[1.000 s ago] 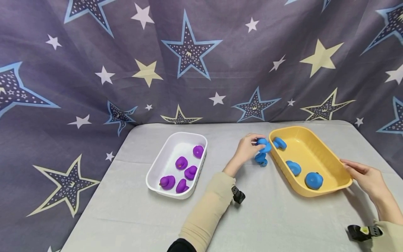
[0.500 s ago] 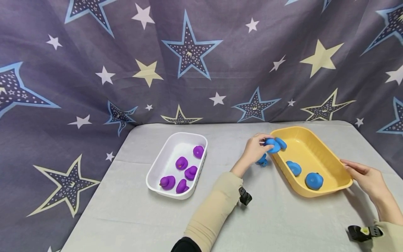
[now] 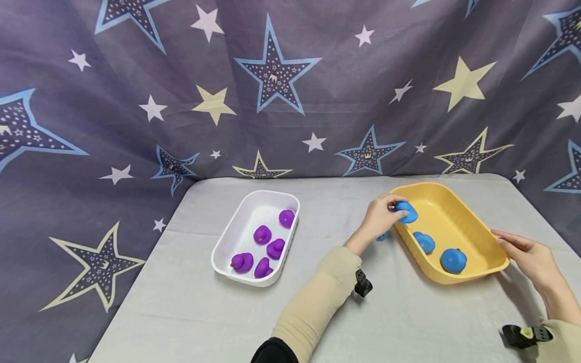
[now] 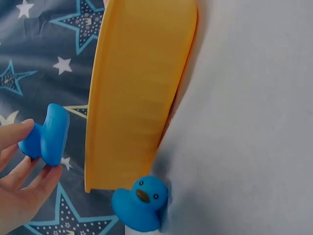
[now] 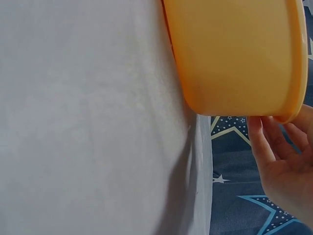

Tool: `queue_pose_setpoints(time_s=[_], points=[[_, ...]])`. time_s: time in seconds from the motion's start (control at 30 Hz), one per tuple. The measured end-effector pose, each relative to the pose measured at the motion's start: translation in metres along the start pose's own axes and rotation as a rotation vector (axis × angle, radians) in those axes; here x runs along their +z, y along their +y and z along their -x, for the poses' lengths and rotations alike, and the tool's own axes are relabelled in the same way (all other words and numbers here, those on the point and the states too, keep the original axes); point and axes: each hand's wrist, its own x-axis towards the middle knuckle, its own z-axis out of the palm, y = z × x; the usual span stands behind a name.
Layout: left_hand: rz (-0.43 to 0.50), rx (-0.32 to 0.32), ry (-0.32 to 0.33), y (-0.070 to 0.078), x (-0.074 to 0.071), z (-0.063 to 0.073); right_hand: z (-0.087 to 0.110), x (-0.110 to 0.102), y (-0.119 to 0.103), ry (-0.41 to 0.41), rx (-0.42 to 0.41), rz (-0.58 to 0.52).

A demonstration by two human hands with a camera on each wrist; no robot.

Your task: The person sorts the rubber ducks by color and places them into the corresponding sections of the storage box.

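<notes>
A blue rubber duck [image 3: 408,214] is pinched between the thumb and fingers of my left hand [image 3: 380,218], over the left rim of the yellow bin [image 3: 447,212]. The left wrist view shows that duck [image 4: 56,132] raised beside the bin's wall. Two blue ducks [image 3: 453,260] lie plainly visible inside the bin. Another blue duck [image 4: 142,204] sits on the table against the bin's outer left side, mostly covered by my left hand in the head view. At the bin's right end, my right hand [image 3: 531,256] holds the rim with thumb and fingers.
On the left stands a white bin [image 3: 227,234] holding several purple rubber ducks [image 3: 262,235]. Pale cloth covers the table [image 3: 190,312]. A dark star-patterned curtain [image 3: 345,91] rises right behind its far edge.
My left hand has carried the blue duck rightward from beside the yellow bin to above its left rim, covering a duck seen there earlier. The right hand and both bins have stayed put.
</notes>
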Motion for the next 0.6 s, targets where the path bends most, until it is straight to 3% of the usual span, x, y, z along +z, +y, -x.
queue_pose_setpoints(time_s=[0.23,0.6], points=[[-0.013,0.024,-0.012,0.004,0.007,-0.003,-0.001,0.0,0.002,0.007,-0.029,-0.046],[-0.085,-0.012,-0.048,0.005,0.014,-0.008,-0.002,0.0,0.004,0.008,-0.032,-0.052]])
